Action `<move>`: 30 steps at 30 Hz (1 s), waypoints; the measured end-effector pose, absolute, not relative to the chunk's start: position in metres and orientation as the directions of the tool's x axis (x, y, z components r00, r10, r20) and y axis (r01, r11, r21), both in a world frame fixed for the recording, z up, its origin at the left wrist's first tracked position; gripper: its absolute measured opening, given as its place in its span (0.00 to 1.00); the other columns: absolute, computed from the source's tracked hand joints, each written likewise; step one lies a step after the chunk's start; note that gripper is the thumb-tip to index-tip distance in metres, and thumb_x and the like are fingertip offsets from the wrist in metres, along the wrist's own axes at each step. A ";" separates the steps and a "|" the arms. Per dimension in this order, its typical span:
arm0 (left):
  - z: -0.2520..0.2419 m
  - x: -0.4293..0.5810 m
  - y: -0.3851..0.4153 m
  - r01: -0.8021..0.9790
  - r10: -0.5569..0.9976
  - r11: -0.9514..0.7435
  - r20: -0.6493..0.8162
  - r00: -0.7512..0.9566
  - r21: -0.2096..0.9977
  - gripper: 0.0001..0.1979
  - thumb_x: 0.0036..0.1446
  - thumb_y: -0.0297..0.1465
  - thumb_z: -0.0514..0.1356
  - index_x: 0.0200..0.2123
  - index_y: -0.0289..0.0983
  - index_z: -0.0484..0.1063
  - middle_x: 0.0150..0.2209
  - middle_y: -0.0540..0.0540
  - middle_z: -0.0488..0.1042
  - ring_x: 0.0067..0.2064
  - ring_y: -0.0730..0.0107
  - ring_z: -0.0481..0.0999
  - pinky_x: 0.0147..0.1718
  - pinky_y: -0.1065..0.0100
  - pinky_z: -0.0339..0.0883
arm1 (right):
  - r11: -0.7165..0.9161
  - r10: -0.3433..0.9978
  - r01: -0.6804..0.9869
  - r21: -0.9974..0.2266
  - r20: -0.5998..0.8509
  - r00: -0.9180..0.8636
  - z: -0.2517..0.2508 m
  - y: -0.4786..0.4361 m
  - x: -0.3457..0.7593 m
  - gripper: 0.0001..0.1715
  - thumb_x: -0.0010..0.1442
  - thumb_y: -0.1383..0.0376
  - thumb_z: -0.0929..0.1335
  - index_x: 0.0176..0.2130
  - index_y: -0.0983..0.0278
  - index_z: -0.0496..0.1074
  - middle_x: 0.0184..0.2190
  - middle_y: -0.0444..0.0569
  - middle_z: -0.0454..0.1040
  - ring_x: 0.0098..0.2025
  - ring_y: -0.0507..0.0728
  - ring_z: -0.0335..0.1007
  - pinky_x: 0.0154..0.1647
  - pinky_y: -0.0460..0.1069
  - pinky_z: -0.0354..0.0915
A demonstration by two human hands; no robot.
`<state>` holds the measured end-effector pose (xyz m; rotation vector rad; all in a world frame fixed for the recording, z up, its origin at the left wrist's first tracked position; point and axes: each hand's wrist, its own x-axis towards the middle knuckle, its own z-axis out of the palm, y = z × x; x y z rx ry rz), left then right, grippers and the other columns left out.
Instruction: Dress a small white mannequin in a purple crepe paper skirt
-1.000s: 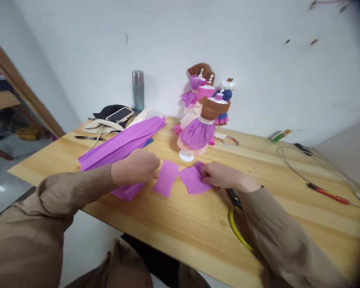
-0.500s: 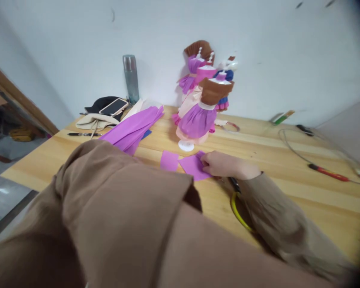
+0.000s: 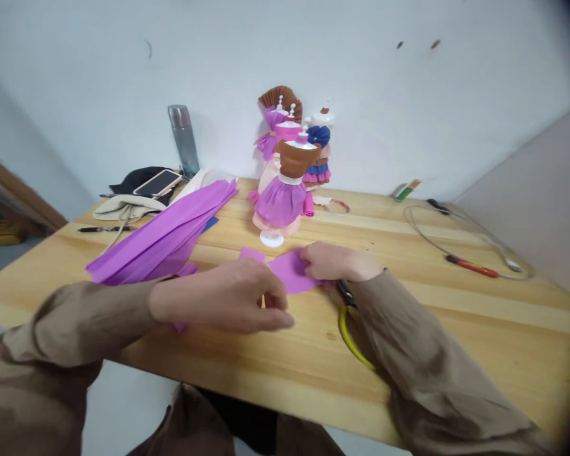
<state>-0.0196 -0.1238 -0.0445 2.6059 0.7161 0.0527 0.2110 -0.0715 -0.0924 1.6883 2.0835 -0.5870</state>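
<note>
My right hand (image 3: 330, 261) has its fingers closed on the right edge of a small purple fabric piece (image 3: 289, 272) that lies on the table. A second purple piece (image 3: 251, 254) lies just left of it, partly covered. My left hand (image 3: 232, 297) hovers over the table in front of these pieces, thumb and fingers curved and apart, with nothing between them. Scissors with a yellow handle (image 3: 349, 335) lie partly under my right wrist and sleeve. A long folded purple cloth (image 3: 166, 228) lies beyond my left forearm.
Small dress forms in purple, brown and blue outfits (image 3: 285, 196) stand against the wall. At the left are a bottle (image 3: 183, 142), a phone (image 3: 158, 182), a bag (image 3: 128, 208) and a pen (image 3: 104, 229). A red-handled tool (image 3: 472, 266) with a cable lies right.
My left hand has come into view over the table; before, only its sleeve showed across the front. My right hand stays at the purple piece. The camera view has shifted.
</note>
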 end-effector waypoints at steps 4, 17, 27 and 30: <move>-0.105 -0.013 -0.097 0.585 0.573 -0.803 -0.130 0.810 0.108 0.08 0.61 0.31 0.58 0.36 0.31 0.74 0.42 0.38 0.76 0.43 0.57 0.74 0.40 0.61 0.69 | 0.196 0.891 0.978 -0.078 -0.403 -0.211 -0.095 -0.059 0.226 0.09 0.57 0.68 0.66 0.29 0.67 0.75 0.29 0.56 0.79 0.30 0.58 0.74 0.31 0.49 0.61; -0.122 -0.036 -0.069 0.611 0.608 -0.791 -0.064 0.791 0.029 0.12 0.57 0.17 0.50 0.34 0.32 0.72 0.40 0.36 0.76 0.43 0.54 0.75 0.43 0.53 0.72 | 0.031 0.845 0.979 -0.204 -0.517 -0.134 -0.096 -0.097 0.281 0.08 0.47 0.66 0.70 0.33 0.62 0.75 0.24 0.49 0.77 0.26 0.58 0.73 0.26 0.49 0.61; -0.154 0.012 -0.060 0.308 0.321 -0.934 0.048 0.946 0.180 0.25 0.67 0.39 0.54 0.63 0.33 0.65 0.64 0.33 0.66 0.64 0.49 0.67 0.61 0.49 0.61 | -0.012 0.975 0.983 -0.182 -0.219 -0.028 -0.123 -0.079 0.309 0.05 0.50 0.68 0.70 0.32 0.64 0.71 0.30 0.50 0.76 0.31 0.56 0.68 0.31 0.49 0.56; -0.156 0.016 -0.057 0.334 0.348 -0.931 0.086 0.933 0.146 0.19 0.69 0.37 0.51 0.55 0.34 0.71 0.51 0.37 0.76 0.52 0.55 0.74 0.54 0.52 0.65 | -0.051 0.996 0.968 -0.244 -0.085 0.031 -0.124 -0.075 0.322 0.03 0.57 0.66 0.66 0.33 0.64 0.71 0.34 0.51 0.78 0.34 0.55 0.70 0.36 0.48 0.59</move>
